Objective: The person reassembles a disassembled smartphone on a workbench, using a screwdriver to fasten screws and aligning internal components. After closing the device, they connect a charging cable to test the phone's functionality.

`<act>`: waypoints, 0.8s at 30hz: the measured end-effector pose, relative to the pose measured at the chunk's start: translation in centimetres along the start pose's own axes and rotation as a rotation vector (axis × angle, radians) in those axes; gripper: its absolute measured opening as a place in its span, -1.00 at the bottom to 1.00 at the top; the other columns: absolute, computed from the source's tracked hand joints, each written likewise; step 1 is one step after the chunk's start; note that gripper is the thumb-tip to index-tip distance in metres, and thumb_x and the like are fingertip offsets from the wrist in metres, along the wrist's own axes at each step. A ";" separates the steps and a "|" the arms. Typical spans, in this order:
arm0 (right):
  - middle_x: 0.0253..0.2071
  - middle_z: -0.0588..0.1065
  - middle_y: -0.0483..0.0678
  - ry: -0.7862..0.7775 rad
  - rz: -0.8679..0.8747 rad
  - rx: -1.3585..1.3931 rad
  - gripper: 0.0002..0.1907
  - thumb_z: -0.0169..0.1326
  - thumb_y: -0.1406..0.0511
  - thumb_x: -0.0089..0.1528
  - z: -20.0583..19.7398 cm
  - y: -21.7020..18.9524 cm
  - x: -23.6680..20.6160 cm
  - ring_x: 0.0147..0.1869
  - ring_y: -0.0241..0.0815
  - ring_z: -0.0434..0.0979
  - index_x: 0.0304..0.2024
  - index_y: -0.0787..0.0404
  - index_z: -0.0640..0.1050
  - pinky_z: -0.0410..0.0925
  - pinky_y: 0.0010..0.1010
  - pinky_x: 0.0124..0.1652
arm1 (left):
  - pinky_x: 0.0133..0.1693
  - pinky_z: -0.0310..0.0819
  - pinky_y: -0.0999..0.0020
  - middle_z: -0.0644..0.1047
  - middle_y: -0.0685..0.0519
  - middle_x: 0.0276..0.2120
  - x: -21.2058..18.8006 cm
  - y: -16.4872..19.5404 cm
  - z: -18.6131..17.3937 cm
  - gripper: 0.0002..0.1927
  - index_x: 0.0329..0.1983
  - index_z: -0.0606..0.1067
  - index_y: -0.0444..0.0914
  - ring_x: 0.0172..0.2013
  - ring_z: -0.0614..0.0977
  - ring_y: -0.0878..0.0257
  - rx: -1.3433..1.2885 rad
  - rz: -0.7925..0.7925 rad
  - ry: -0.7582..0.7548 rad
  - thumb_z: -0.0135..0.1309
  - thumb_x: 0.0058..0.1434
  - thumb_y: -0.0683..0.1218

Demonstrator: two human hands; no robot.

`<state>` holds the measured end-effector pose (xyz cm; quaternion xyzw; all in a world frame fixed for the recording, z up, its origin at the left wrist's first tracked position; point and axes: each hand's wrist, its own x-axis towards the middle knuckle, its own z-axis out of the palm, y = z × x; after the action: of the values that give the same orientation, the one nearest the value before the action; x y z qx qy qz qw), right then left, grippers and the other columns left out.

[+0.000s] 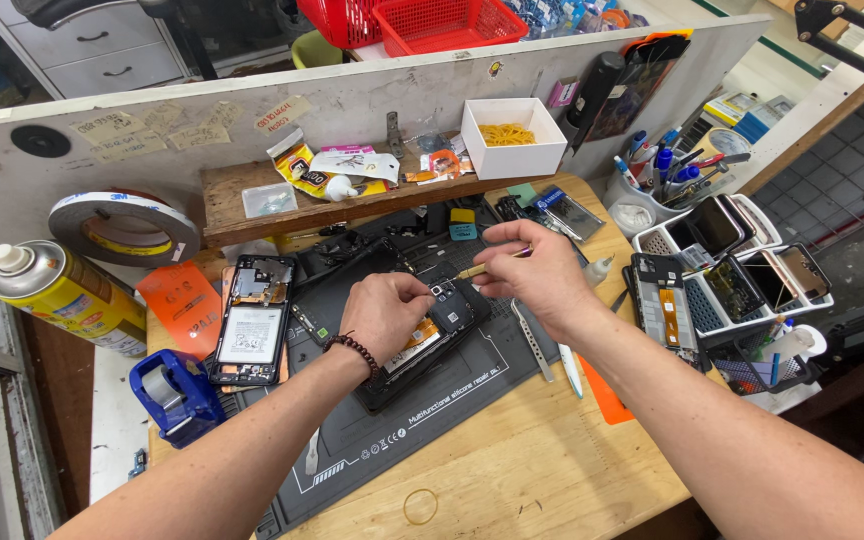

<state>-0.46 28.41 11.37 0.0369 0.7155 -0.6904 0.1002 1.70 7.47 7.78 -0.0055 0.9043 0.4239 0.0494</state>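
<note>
Phone in hand: an opened phone (430, 345) with its back off lies slantwise on the dark repair mat (472, 400), near the mat's middle, upper end toward the back edge of the worktop (512, 480).
Left hand: the left hand (384, 312) rests on the phone's left side, fingers curled and pressed down on the frame; thumb hidden, so I cannot tell whether it grips the edge.
Right hand: the right hand (537, 272) pinches a thin yellow-handled tool (477, 269) between thumb and forefinger, its tip pointing at the phone's upper end; other fingers folded in.
Handling, judged: light, stiff at the frame, fragile inside (exposed board, thin orange ribbon). Best held by the long outer edges, not the internals. The mat likely keeps it from sliding.
Nearby, left: a second opened phone (250, 320) lies at the mat's left edge; a blue tape dispenser (174, 392) near the worktop's left front; a spray can (64, 295) beyond it.
Nearby, right: tweezers (532, 340) lie just right of the phone; a white rack of phones (742, 265) stands at the right edge.
Back edge: white box of rubber bands (512, 137) on a wooden shelf (242, 210).
</note>
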 end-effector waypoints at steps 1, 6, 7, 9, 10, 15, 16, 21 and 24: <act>-0.13 0.58 0.09 -0.001 0.005 -0.007 -0.59 0.06 0.47 0.18 0.2 0.1 0.0 -0.21 -0.14 0.67 0.10 0.36 0.46 0.57 -0.38 -0.24 | -0.18 0.60 0.33 0.72 0.01 -0.32 0.0 0.0 0.0 -0.80 -0.22 0.71 -0.18 -0.30 0.75 0.22 -0.021 -0.007 0.000 0.22 0.14 -0.04; -0.13 0.58 0.07 0.001 0.020 -0.043 -0.60 0.05 0.48 0.18 0.9 0.2 -0.2 -0.21 -0.14 0.68 0.09 0.35 0.47 0.57 -0.39 -0.24 | -0.21 0.60 0.35 0.72 0.00 -0.32 0.1 0.2 0.1 -0.80 -0.21 0.71 -0.19 -0.32 0.75 0.24 -0.072 -0.014 0.009 0.24 0.13 -0.05; -0.13 0.58 0.07 0.000 0.021 -0.041 -0.61 0.05 0.47 0.18 1.0 0.1 -0.2 -0.21 -0.14 0.68 0.09 0.35 0.47 0.57 -0.39 -0.24 | -0.22 0.60 0.35 0.72 0.00 -0.32 0.1 0.3 0.1 -0.80 -0.22 0.71 -0.19 -0.32 0.75 0.24 -0.070 -0.013 0.011 0.24 0.13 -0.05; -0.13 0.58 0.07 -0.002 0.022 -0.035 -0.61 0.05 0.47 0.18 1.0 0.1 -0.3 -0.21 -0.13 0.68 0.09 0.35 0.47 0.57 -0.39 -0.24 | -0.22 0.60 0.35 0.72 0.00 -0.32 0.1 0.3 0.0 -0.81 -0.22 0.71 -0.19 -0.32 0.75 0.24 -0.070 -0.010 0.012 0.24 0.13 -0.05; -0.13 0.58 0.07 -0.005 0.022 -0.031 -0.61 0.05 0.47 0.18 1.0 0.0 -0.2 -0.21 -0.13 0.68 0.09 0.35 0.47 0.57 -0.39 -0.24 | -0.21 0.60 0.35 0.72 0.00 -0.32 0.1 0.2 0.0 -0.81 -0.22 0.70 -0.19 -0.32 0.75 0.24 -0.069 -0.009 0.012 0.24 0.13 -0.05; -0.12 0.57 0.06 0.001 0.018 -0.025 -0.60 0.05 0.47 0.19 1.1 0.0 -0.2 -0.21 -0.13 0.68 0.10 0.35 0.47 0.57 -0.39 -0.24 | -0.21 0.60 0.35 0.72 0.01 -0.32 0.3 0.1 0.0 -0.81 -0.23 0.71 -0.18 -0.32 0.75 0.24 -0.063 -0.016 0.003 0.24 0.13 -0.04; -0.12 0.57 0.07 0.003 0.018 -0.030 -0.60 0.06 0.47 0.18 1.1 0.0 -0.2 -0.21 -0.13 0.68 0.10 0.35 0.47 0.57 -0.39 -0.24 | -0.21 0.61 0.35 0.72 0.01 -0.32 0.3 0.1 0.0 -0.81 -0.23 0.71 -0.18 -0.31 0.76 0.24 -0.063 -0.013 0.007 0.24 0.13 -0.04; -0.13 0.57 0.07 0.002 0.016 -0.027 -0.60 0.06 0.48 0.18 1.1 0.0 -0.1 -0.21 -0.13 0.68 0.10 0.35 0.47 0.57 -0.38 -0.24 | -0.20 0.61 0.35 0.72 0.01 -0.32 0.5 0.1 0.0 -0.80 -0.23 0.71 -0.17 -0.31 0.76 0.23 -0.049 0.009 0.009 0.24 0.13 -0.03; -0.14 0.58 0.06 0.001 0.017 -0.028 -0.60 0.06 0.47 0.18 1.1 0.0 -0.1 -0.21 -0.13 0.68 0.09 0.35 0.47 0.57 -0.38 -0.24 | -0.21 0.61 0.34 0.72 0.01 -0.32 0.5 0.1 0.0 -0.80 -0.23 0.71 -0.17 -0.32 0.76 0.23 -0.054 0.011 0.010 0.23 0.13 -0.03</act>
<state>-0.26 27.31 11.37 0.0420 0.7247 -0.6795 0.1063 1.22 7.53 7.83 -0.0040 0.8929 0.4483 0.0422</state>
